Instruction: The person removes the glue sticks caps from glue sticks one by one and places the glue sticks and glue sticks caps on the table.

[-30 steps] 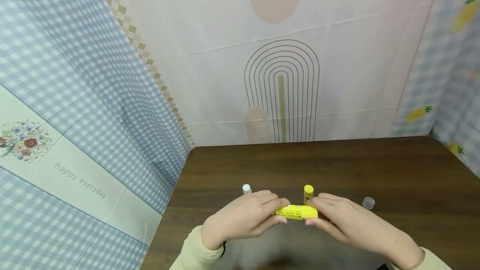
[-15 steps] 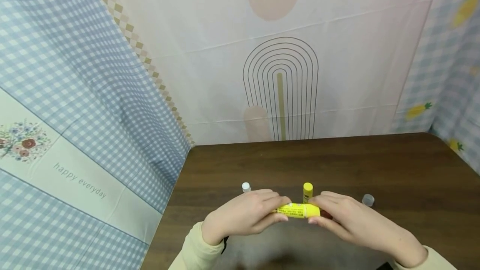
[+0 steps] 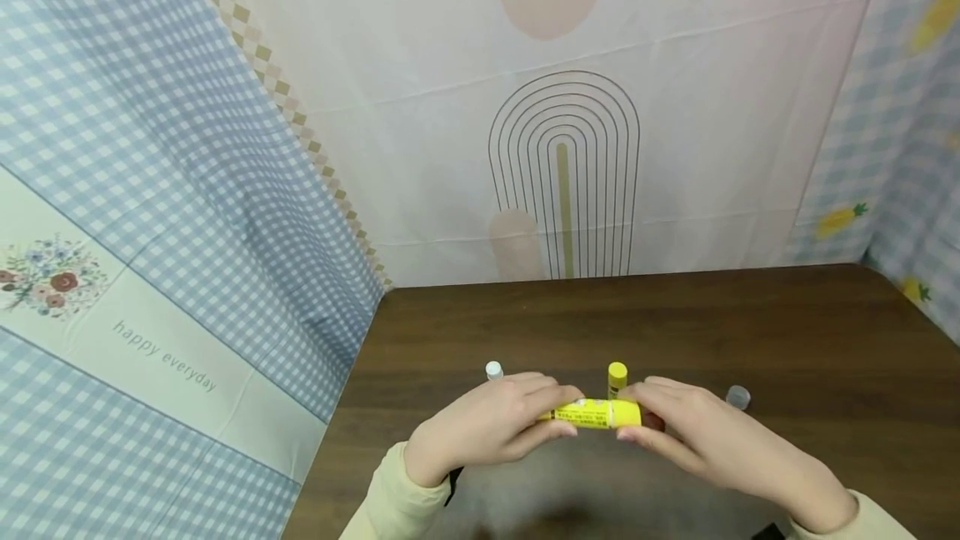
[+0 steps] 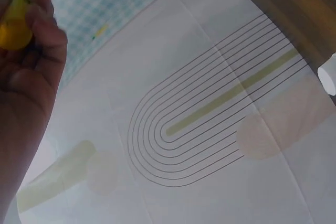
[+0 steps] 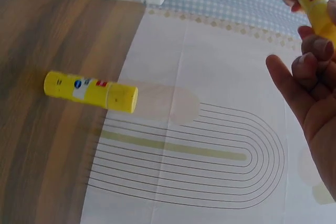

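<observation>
The left hand point(image 3: 498, 423) and right hand point(image 3: 697, 429) pinch opposite ends of a yellow tube point(image 3: 588, 414) between curled fingers and thumbs, holding it crosswise, their grip barely changed from a second ago. Beyond, unmoved on the dark wood table point(image 3: 712, 315), stand a white tube point(image 3: 493, 371) and a second yellow tube point(image 3: 617, 375); a translucent round piece point(image 3: 738, 397) lies to the right. Behind hang pale printed cloth point(image 3: 712, 140) and blue gingham point(image 3: 187, 90).
</observation>
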The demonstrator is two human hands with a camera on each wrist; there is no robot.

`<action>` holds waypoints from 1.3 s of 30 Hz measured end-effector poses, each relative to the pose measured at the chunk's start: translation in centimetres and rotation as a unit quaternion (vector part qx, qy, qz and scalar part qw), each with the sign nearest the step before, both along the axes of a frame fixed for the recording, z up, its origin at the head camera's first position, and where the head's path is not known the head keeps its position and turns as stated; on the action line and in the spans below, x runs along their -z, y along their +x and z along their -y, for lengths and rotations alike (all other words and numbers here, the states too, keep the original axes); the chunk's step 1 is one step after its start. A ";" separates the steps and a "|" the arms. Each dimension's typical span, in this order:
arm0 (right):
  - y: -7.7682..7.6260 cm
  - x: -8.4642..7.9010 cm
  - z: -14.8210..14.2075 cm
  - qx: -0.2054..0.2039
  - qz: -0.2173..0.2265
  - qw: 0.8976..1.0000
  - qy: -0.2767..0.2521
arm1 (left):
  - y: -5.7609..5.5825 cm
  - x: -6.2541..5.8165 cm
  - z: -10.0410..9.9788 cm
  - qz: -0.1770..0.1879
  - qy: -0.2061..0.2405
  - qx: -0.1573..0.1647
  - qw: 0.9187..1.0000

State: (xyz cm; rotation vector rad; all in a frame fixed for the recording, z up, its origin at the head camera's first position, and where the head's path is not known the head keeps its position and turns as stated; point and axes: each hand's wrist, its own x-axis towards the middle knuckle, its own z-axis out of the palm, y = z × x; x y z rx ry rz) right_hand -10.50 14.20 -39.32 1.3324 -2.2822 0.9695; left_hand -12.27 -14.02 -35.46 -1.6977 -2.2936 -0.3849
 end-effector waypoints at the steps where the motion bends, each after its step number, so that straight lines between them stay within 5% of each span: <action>1: 0.0 -0.2 0.0 0.002 0.014 1.000 0.000 | 0.0 -0.1 -0.1 -0.011 0.002 -0.004 1.000; 8: -0.4 -0.9 -0.2 -0.011 0.055 0.998 0.019 | 0.3 -0.3 -0.3 -0.075 0.001 -0.028 0.997; 12: -0.7 -1.0 0.0 -0.037 0.065 0.997 0.026 | 0.6 -0.2 -0.4 -0.091 0.001 -0.030 0.995; 17: -0.7 -1.1 0.2 -0.039 0.130 0.989 0.053 | 0.6 -0.2 -0.3 -0.101 -0.008 -0.041 0.994; 21: -0.6 -1.3 0.4 -0.035 0.151 0.985 0.072 | 0.6 -0.1 -0.1 -0.091 -0.012 -0.041 0.995; 27: -0.2 -1.3 0.6 -0.023 0.093 0.992 0.077 | 0.3 0.1 0.2 -0.060 -0.016 -0.021 0.998; 35: 0.2 -0.8 0.7 0.021 0.062 0.993 0.099 | -0.3 0.3 -0.1 0.043 -0.009 -0.002 0.999; 39: 0.1 -0.8 0.8 0.027 0.049 0.993 0.107 | -0.5 0.4 0.0 0.066 -0.007 -0.003 0.998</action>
